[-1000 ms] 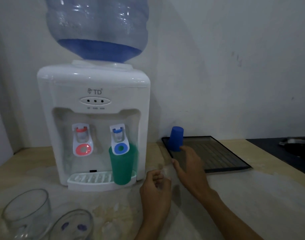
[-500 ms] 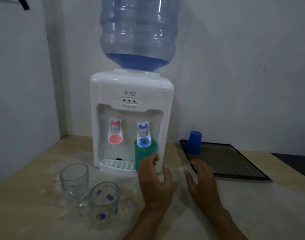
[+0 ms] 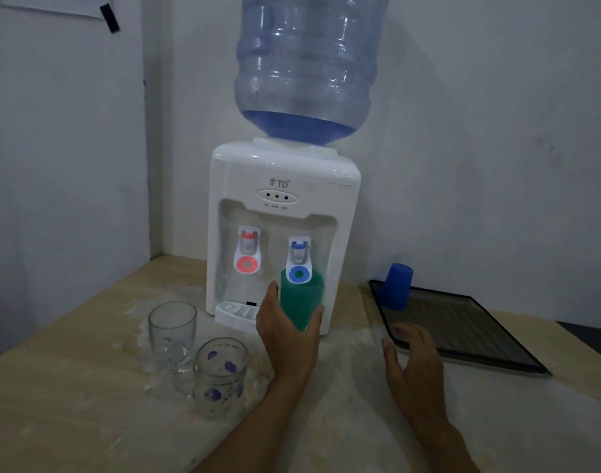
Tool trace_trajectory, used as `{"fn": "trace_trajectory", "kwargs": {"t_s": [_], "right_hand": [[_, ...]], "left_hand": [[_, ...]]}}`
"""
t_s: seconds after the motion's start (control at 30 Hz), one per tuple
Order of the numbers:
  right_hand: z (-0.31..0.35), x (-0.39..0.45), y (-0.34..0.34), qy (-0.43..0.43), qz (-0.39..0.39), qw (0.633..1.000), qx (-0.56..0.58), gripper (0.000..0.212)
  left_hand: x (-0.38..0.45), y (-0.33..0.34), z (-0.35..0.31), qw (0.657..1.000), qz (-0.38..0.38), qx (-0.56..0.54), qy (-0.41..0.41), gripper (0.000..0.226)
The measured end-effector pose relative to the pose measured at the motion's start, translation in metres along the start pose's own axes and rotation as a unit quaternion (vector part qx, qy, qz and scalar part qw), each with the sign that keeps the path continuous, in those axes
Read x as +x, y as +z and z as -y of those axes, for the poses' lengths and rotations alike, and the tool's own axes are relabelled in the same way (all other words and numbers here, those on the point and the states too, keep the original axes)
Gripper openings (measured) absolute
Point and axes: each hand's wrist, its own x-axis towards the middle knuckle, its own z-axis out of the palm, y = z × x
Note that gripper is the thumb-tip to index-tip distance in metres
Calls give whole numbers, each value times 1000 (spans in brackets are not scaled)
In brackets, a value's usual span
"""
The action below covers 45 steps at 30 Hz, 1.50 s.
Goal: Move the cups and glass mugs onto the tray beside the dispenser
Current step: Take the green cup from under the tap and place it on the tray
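Note:
A green cup [image 3: 303, 297] stands on the drip tray of the white water dispenser [image 3: 285, 172], under the blue tap. My left hand [image 3: 288, 343] wraps it, thumb on its left side and fingers on its right. A blue cup [image 3: 396, 286] sits upside down on the far left corner of the dark tray [image 3: 469, 332], right of the dispenser. My right hand [image 3: 411, 356] hovers with fingers apart at the tray's near left edge, holding nothing. A plain glass mug [image 3: 172, 326] and a glass mug with purple flowers [image 3: 220, 373] stand on the table at the left.
A large blue water bottle [image 3: 305, 66] tops the dispenser. Walls close off the back and left. The wooden table [image 3: 70, 404] carries a thin clear plastic sheet under the mugs and hands. A dark surface [image 3: 585, 332] adjoins the table at the far right.
My left hand moved forward from the table and closed around the green cup. My right hand drew back from the blue cup to the tray's near edge. The view shifted left and up.

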Motion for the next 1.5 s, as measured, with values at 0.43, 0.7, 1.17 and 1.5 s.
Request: {"fn": "trace_trajectory", "kwargs": {"t_s": [0.43,0.7,1.17,1.5], "right_hand": [[-2,3,-4,16,-23,999,19,30],[6,6,-11,13,-13,998,58,34],[16,10,-26,78,97,949,290,71],[2,19,-30,211,36,878,427,63]], "left_hand": [[-23,1,-10,999,-40,13,-12,85],[-51,4,-26,999,-8,32,12,86],[-62,14,-18,951,302,-57,31,82],[-52,11,-19,904,380,-165,-103,51]]}}
